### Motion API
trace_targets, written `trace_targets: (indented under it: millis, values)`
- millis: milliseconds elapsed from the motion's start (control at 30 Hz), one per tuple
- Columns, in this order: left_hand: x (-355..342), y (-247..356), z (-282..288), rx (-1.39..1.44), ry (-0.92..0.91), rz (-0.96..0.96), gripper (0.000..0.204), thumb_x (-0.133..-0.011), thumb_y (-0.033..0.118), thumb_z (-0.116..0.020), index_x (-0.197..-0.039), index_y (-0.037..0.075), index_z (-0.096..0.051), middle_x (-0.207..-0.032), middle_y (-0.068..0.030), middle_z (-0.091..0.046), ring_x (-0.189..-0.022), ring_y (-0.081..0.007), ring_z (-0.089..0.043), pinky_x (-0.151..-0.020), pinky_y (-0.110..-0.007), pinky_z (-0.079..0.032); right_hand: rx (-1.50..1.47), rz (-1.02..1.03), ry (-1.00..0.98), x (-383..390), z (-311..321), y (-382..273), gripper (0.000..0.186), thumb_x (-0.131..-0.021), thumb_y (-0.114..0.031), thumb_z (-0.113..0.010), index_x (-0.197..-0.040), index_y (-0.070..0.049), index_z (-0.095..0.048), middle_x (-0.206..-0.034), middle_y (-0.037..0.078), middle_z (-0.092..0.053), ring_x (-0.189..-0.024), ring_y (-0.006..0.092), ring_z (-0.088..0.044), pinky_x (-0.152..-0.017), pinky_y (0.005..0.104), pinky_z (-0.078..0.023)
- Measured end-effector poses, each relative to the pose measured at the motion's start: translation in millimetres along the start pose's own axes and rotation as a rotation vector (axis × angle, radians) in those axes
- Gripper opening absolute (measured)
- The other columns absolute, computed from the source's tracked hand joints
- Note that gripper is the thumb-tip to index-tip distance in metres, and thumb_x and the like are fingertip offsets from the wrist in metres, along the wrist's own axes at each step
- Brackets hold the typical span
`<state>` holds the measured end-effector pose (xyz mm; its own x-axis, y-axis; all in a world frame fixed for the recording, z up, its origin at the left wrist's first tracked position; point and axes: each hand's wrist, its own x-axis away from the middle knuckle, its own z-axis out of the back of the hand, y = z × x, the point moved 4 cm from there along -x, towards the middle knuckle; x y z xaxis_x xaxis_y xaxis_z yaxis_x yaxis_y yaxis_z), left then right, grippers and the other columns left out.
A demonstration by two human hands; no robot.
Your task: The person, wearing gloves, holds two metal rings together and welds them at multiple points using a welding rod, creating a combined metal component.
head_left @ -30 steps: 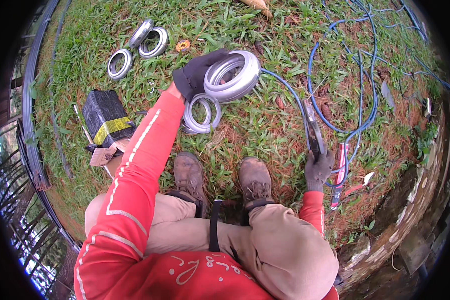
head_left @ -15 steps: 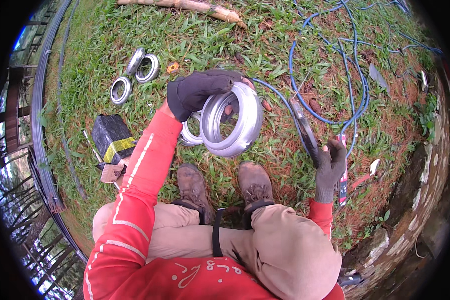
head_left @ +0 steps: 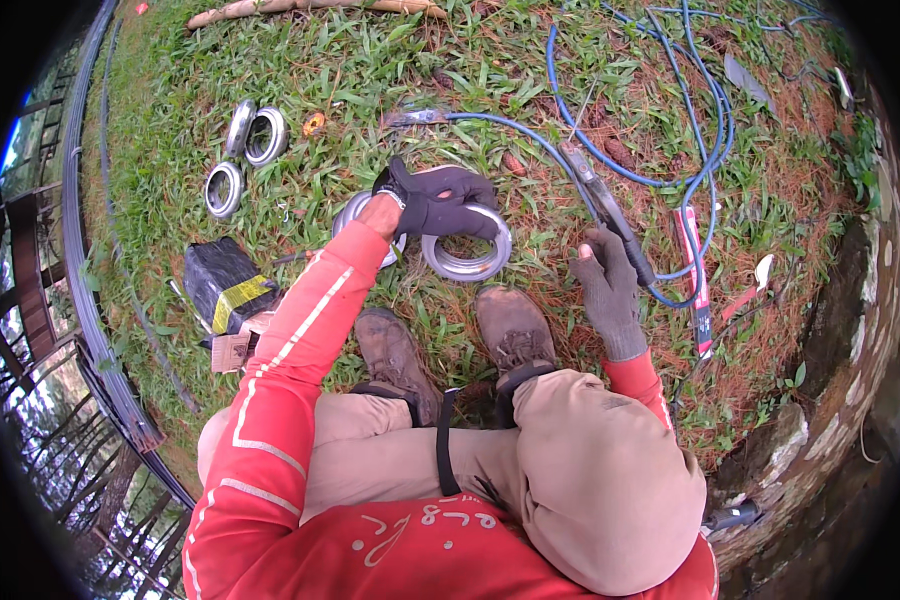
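My left hand (head_left: 440, 200), in a dark glove, grips the upper rim of a silver metal ring (head_left: 467, 268) low over the grass, in front of my boots. Partly behind my left wrist lies a second metal ring (head_left: 390, 255). My right hand (head_left: 610, 290), in a grey-brown glove with bare fingertips, is just beside a welding electrode holder (head_left: 610, 205). That holder lies on the grass with its blue cable attached and a thin rod at its tip. The right thumb stands apart from the fingers, and nothing shows in that hand.
Three more silver rings (head_left: 224, 188) lie at the left. Nearer is a black-wrapped package (head_left: 228, 280) with yellow tape. A metal clamp (head_left: 415, 118) ends one blue cable (head_left: 725, 130). A red-and-white narrow pack (head_left: 695, 280) lies at right, before a log-like edge (head_left: 820, 430).
My left hand has lowered the ring from near the camera toward the grass. My right hand has let go of the electrode holder and drawn slightly left; the holder now lies on the grass.
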<state>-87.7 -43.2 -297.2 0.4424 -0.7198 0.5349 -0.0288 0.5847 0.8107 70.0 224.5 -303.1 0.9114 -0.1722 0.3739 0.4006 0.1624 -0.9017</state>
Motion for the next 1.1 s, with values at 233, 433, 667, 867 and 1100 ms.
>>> trace_targets:
  millis: [233, 433, 667, 867, 1100]
  values:
    - [-18.2, -50.3, -8.8, 0.138, 0.151, -0.142, 0.035, -0.104, 0.027, -0.074, -0.133, 0.007, -0.070, -0.121, -0.0073, -0.074, -0.111, -0.0171, -0.070, -0.101, -0.035, -0.057, 0.060, -0.002, 0.047, -2.1, 14.7, 19.3, 0.032, -0.106, -0.018, -0.071, -0.128, 0.002, -0.063, -0.092, 0.005, -0.070, -0.083, 0.0127, -0.067, -0.075, 0.0329, -0.055]
    - [5.0, -66.0, 3.1, 1.043, 0.173, 0.192, 0.028, -0.105, 0.025, -0.075, -0.127, 0.008, -0.074, -0.112, -0.0050, -0.075, -0.102, -0.0145, -0.069, -0.093, -0.033, -0.058, 0.125, -0.013, 0.070, -8.8, 23.0, 18.7, 0.034, -0.105, -0.017, -0.072, -0.131, 0.003, -0.065, -0.091, 0.005, -0.069, -0.080, 0.0123, -0.065, -0.073, 0.0318, -0.054]
    - [12.1, -59.0, 0.0, -0.299, 0.067, 0.414, 0.046, -0.082, 0.045, -0.084, -0.103, 0.005, -0.079, -0.089, -0.0121, -0.076, -0.077, -0.0255, -0.068, -0.073, -0.043, -0.054, 0.192, 0.047, 0.080, -8.2, 21.3, 19.6, 0.032, -0.104, -0.019, -0.073, -0.127, 0.003, -0.068, -0.097, 0.008, -0.071, -0.086, 0.0150, -0.068, -0.077, 0.0331, -0.055]
    - [14.1, -29.2, -18.1, -0.208, 0.094, 0.271, 0.050, -0.082, 0.041, -0.086, -0.112, 0.004, -0.069, -0.097, -0.0141, -0.073, -0.090, -0.0293, -0.069, -0.082, -0.045, -0.055, 0.211, -0.003, 0.074, -9.2, 33.5, 32.6, 0.034, -0.102, -0.020, -0.075, -0.124, 0.005, -0.070, -0.105, 0.013, -0.073, -0.094, 0.0199, -0.070, -0.084, 0.0368, -0.056]
    - [9.1, -3.3, -24.9, -0.111, 0.012, 0.239, 0.062, -0.084, 0.036, -0.087, -0.134, 0.006, -0.065, -0.118, -0.0149, -0.075, -0.105, -0.0283, -0.071, -0.095, -0.042, -0.057, 0.312, 0.023, 0.041, -10.8, 37.0, 21.9, 0.034, -0.100, -0.024, -0.076, -0.123, 0.001, -0.073, -0.114, 0.019, -0.075, -0.100, 0.0281, -0.073, -0.091, 0.0394, -0.056]
